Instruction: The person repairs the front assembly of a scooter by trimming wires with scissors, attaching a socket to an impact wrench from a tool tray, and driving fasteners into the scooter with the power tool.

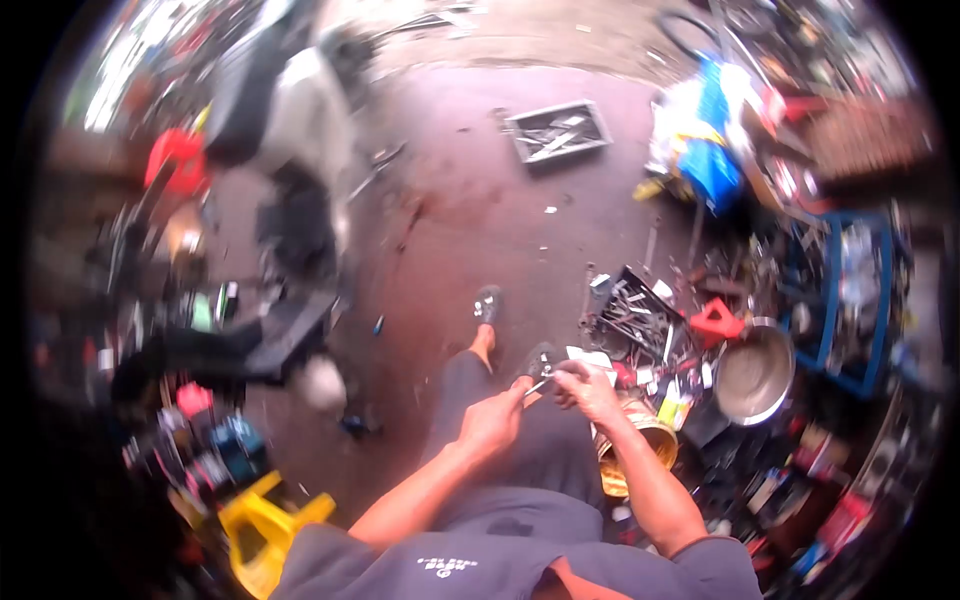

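In front of my lap, my left hand (491, 421) is closed around a thin, shiny metal piece (537, 386), its tip sticking out towards the other hand. The blur hides what kind of piece it is. Close on the right, my right hand (588, 391) is closed too, fingers pinched near the end of that piece. Whatever lies between those fingers, if anything, is too small and smeared to name. Below the hands are my dark trousers (470, 400) and a shoe (487, 303) on the floor.
A grey tray (606, 139) of metal tools lies ahead on the reddish floor. At right sit a dark tool bin (630, 318), a metal basin (752, 375), a gold tin (655, 440) and a blue rack (828, 290). A yellow stool (262, 530) and a scooter (300, 130) stand left.
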Demonstrator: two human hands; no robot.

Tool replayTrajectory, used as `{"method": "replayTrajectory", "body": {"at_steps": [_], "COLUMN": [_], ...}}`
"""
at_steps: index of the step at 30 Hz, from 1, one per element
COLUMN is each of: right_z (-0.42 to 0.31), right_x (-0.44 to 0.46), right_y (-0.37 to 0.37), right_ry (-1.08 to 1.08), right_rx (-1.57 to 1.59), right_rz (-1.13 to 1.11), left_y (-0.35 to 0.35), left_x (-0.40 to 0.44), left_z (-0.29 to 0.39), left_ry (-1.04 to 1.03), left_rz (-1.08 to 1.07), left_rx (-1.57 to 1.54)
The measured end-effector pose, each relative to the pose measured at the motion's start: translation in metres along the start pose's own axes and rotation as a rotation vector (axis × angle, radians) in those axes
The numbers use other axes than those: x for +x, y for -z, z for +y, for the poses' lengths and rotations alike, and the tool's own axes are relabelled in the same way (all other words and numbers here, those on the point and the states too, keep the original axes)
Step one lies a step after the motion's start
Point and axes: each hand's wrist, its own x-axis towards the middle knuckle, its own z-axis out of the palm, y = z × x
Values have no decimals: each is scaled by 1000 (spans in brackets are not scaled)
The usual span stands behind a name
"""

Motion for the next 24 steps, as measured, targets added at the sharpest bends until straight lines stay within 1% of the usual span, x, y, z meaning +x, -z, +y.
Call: {"method": "replayTrajectory", "body": {"at_steps": [2,4,6,7,8,10,11,12,14,16,17,19,20,23,24], "right_z": [2,12,33,33,46,78,69,80,126,165,199,275,305,361,377], "right_x": [-15,-27,-30,-34,-33,-31,-49,-53,-55,-57,-53,-16,-21,-60,-63], "right_y": [-13,-35,-57,-76,-83,-105,-144,-167,-205,-261,-274,-314,-343,-440,-467], "right_ry": [30,-42,-107,-110,-59,125,80,37,80,183,537,596,588,217,323], "right_rx": [-154,-252,-216,-363,-533,-1103,-1277,-1339,-1428,-1619,-1696,-1800,-1930,-1563,-1524], "right_rz": [-72,-28,-77,-76,-134,-265,-344,-430,-579,-752,-938,-1076,-1188,-755,-870], "left_y": [-17,-17,-18,-20,-26,-43,-59,-76,-108,-116,-131,-160,-178,-192,-202], "left_x": [-37,-78,-122,-143,-164,-214,-243,-271,-335,-395,-425,-467,-491,-552,-561], "left_z": [-30,-48,-83,-97,-113,-158,-187,-215,-266,-290,-311,-359,-384,-425,-441], "left_ry": [-27,-31,53,93,198,393,486,574,634,731,801,938,953,1013,1014], "left_rz": [112,167,333,398,483,639,674,707,711,817,788,754,734,785,827], "left_rx": [-87,-122,-178,-206,-256,-365,-385,-404,-589,-678,-673,-684,-781,-788,-809]}}
